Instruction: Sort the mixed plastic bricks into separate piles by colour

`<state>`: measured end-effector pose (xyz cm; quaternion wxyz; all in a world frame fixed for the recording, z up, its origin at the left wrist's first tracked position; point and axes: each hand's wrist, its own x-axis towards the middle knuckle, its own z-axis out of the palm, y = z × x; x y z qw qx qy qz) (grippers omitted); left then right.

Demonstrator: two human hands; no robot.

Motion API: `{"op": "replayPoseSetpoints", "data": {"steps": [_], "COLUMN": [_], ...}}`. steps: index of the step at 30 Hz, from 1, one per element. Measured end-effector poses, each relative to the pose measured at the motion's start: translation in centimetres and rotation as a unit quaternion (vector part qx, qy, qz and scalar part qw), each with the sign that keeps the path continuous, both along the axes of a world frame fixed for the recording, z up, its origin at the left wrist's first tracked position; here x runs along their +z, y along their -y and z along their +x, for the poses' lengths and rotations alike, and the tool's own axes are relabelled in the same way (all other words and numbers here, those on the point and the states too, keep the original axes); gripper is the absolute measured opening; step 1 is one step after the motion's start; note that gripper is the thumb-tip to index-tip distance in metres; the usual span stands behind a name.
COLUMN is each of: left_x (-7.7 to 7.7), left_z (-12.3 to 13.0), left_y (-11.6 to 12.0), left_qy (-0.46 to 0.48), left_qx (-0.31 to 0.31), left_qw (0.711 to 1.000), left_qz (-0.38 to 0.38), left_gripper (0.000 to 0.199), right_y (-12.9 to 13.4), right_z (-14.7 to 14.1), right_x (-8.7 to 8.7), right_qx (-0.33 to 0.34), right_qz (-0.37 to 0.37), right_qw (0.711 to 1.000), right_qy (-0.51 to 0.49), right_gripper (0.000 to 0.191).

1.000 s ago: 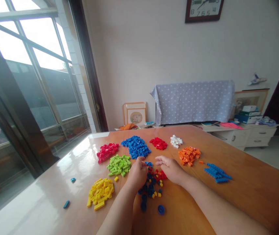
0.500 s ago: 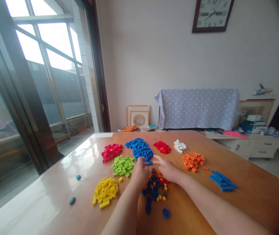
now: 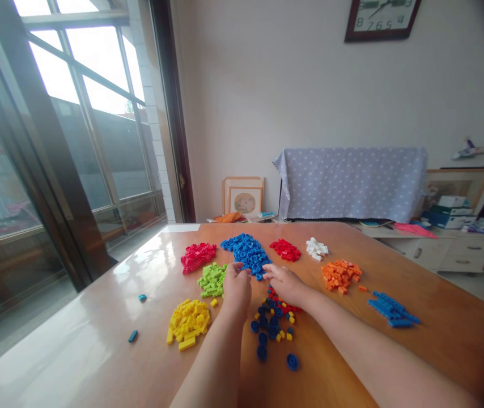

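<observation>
A pile of blue round bricks lies at the far middle of the table. At its near left edge is my left hand, thumb apart from the fingers and nothing visibly held; its fingertips are partly hidden. My right hand reaches in from the other side, fingers stretched toward the nearest blue bricks and touching or almost touching them. Just below my hands is a mixed heap with dark blue wheels, small yellow bricks and red bricks, the red ones partly covered by my right hand.
Around them lie sorted piles: lime green bricks, yellow bricks, pinkish-red bricks, red bricks, white bricks, orange bricks and long blue bricks. Two loose blue pieces sit on the wooden table at left.
My left hand has shifted left, nearer the green bricks, and the gap between my hands is wider. The whole view has tilted slightly down.
</observation>
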<state>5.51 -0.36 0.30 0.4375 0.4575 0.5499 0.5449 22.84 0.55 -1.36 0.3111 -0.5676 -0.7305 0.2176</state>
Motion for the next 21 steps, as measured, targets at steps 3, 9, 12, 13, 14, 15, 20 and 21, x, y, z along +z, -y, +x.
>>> {"op": "replayPoseSetpoints", "data": {"steps": [3,9,12,13,14,15,20,21], "left_x": [0.5,0.8,1.1,1.2,1.3,1.3,1.0,0.7], "left_z": [-0.2,-0.2,0.0,0.0,0.1,0.2,0.7,0.8], "left_y": [0.1,0.2,0.5,0.7,0.8,0.9,1.2,1.1], "left_qy": [0.034,0.035,0.041,0.041,0.041,0.038,-0.014,-0.03], "left_qx": [0.008,0.002,-0.003,-0.005,-0.008,-0.012,-0.054,-0.063], "left_qw": [0.999,0.999,0.999,0.999,0.999,0.999,0.998,0.998], "left_qz": [-0.011,-0.012,-0.017,-0.018,-0.019,-0.018,-0.003,0.0], "left_gripper": [0.039,0.036,0.034,0.034,0.033,0.033,0.027,0.025], "right_y": [0.1,2.1,3.2,3.4,3.6,3.7,3.9,4.0], "right_z": [-0.5,-0.4,0.4,0.8,1.3,1.8,4.7,5.3], "right_x": [0.4,0.8,0.9,0.9,0.9,1.0,1.1,1.1], "right_qx": [0.012,0.041,0.051,0.05,0.048,0.045,-0.017,-0.036], "right_qz": [-0.019,-0.026,-0.034,-0.038,-0.042,-0.044,-0.024,-0.015], "right_qw": [0.999,0.999,0.998,0.998,0.997,0.997,0.997,0.997], "right_qy": [-0.025,-0.013,-0.015,-0.022,-0.031,-0.042,-0.072,-0.068], "right_gripper": [0.054,0.047,0.048,0.049,0.05,0.051,0.046,0.043]}}
